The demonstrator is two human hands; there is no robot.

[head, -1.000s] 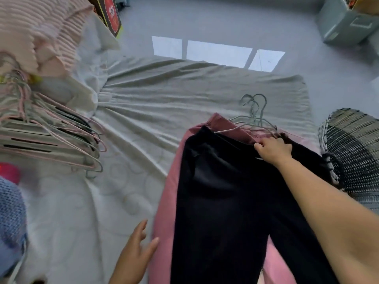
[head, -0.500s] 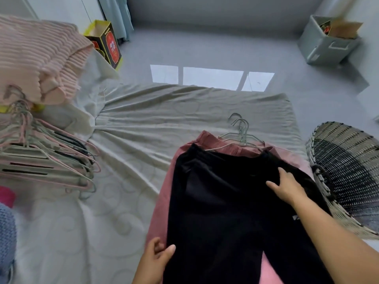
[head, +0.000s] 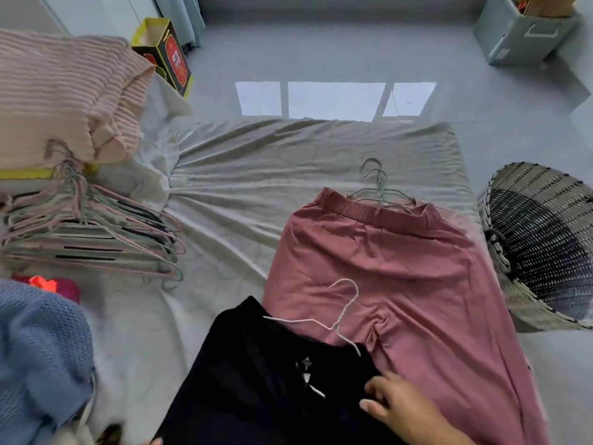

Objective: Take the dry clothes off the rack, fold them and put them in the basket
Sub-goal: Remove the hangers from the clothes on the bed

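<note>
Black trousers (head: pixel 263 390) lie bunched at the near edge of the bed, on a white wire hanger (head: pixel 344 316) whose hook points away from me. My right hand (head: pixel 404 412) grips their waistband at the lower right, fingers curled into the cloth. Only a sliver of my left hand (head: pixel 156 441) shows at the bottom edge, by the black cloth. Pink trousers (head: pixel 394 271) are spread flat on the grey sheet (head: pixel 256 175), with grey wire hangers (head: pixel 378 187) at their waistband. The woven basket (head: pixel 542 248) stands to the right of the bed.
A pile of several pink and grey hangers (head: pixel 93 232) lies at the left, behind it a folded pink striped garment (head: pixel 64 91). A blue knit (head: pixel 38 354) sits at the near left. On the floor stand a grey box (head: pixel 519 33) and a yellow-black carton (head: pixel 167 53).
The black trousers slid off the pink ones toward me, uncovering the pink trousers and the white hanger. My right hand moved nearer with them; my left hand dropped almost out of view.
</note>
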